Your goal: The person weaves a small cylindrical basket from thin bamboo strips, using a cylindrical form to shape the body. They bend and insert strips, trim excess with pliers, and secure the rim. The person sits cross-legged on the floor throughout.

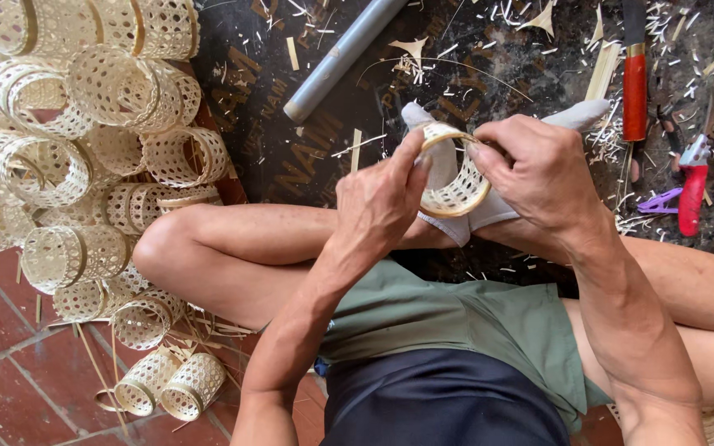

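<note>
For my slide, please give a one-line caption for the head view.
Both hands, left and right, hold a small woven bamboo ring beside a pile of finished woven rings.

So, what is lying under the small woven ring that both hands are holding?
Under the woven ring shows a foot in a white sock, over a dark mat with shavings. Both hands hide the ring's sides.

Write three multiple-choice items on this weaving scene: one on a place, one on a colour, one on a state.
1. Where does the pile of finished pale woven bamboo rings lie?
A. by the person's left side
B. on the lap
C. beside the pruners

2. What colour are the pruner handles?
A. blue
B. red
C. green

3. How is the small woven bamboo ring held?
A. by left hand and right hand
B. by one hand
C. lying loose

Answers: 1 A, rings fill the picture's left; 2 B, handles show red; 3 A, both hands grip its rim.
</note>
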Action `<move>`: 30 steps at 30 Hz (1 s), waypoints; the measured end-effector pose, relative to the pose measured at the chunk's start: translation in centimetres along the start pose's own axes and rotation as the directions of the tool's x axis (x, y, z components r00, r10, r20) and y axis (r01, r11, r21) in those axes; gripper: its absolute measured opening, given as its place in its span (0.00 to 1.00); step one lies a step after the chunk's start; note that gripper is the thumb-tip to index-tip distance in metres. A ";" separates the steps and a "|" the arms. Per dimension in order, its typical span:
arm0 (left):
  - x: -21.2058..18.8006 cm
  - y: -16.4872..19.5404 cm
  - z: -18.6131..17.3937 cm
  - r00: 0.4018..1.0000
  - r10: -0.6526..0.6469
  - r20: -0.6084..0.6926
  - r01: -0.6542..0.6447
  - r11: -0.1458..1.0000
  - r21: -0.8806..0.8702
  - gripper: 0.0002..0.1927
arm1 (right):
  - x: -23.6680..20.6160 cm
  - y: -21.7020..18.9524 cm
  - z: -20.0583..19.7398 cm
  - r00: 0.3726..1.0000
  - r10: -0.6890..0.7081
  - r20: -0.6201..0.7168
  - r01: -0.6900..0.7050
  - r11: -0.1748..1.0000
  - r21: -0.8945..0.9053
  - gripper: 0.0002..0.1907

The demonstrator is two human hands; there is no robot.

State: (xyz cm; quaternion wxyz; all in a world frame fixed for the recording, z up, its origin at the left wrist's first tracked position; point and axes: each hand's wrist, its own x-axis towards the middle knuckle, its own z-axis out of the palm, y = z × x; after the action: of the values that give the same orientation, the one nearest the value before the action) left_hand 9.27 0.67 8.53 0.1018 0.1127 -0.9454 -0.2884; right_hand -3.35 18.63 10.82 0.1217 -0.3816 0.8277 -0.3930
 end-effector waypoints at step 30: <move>-5.2 -5.2 -0.4 0.830 -0.292 0.475 0.497 0.001 -0.868 0.25 | -5.8 0.1 4.5 0.951 0.309 -0.004 -0.239 0.745 0.623 0.21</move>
State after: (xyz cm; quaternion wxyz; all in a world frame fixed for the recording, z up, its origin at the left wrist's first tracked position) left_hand 15.11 -2.37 5.28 -0.0110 0.2555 -0.4541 -0.8535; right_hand 2.78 20.41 7.21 0.2510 -0.1736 0.7064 -0.6387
